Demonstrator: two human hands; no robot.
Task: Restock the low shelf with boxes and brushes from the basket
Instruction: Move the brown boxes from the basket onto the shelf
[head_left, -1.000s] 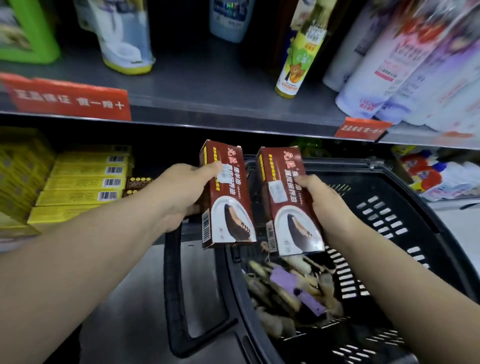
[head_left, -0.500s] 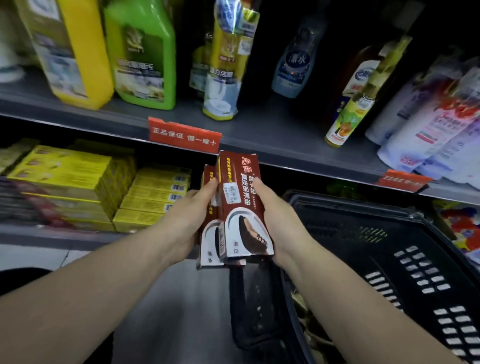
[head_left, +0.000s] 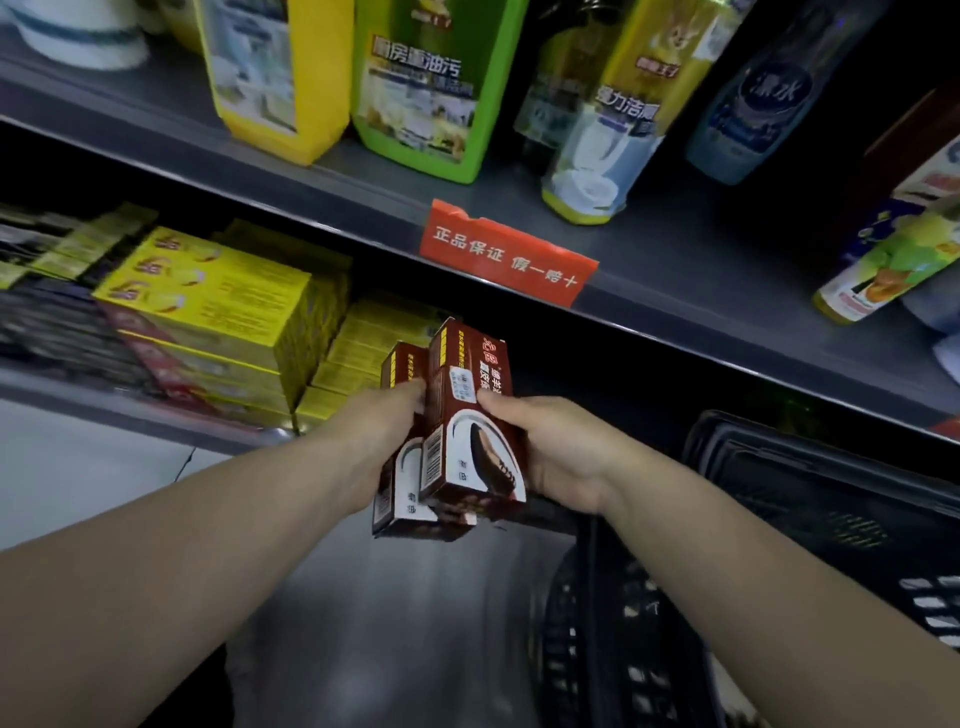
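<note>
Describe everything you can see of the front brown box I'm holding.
The front brown box is a narrow cardboard carton, red-brown with yellow and white print, a white sticker, a shoe picture low on its face and a barcode on its left side. Closed and near upright, it is held in front of the low shelf. The right hand grips its right edge, the left hand touches its left side, and a matching second box sits against its back.

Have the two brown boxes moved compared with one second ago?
Yes. The brown boxes were apart above the basket; now they are together, left of it, nearer the yellow boxes.
</note>
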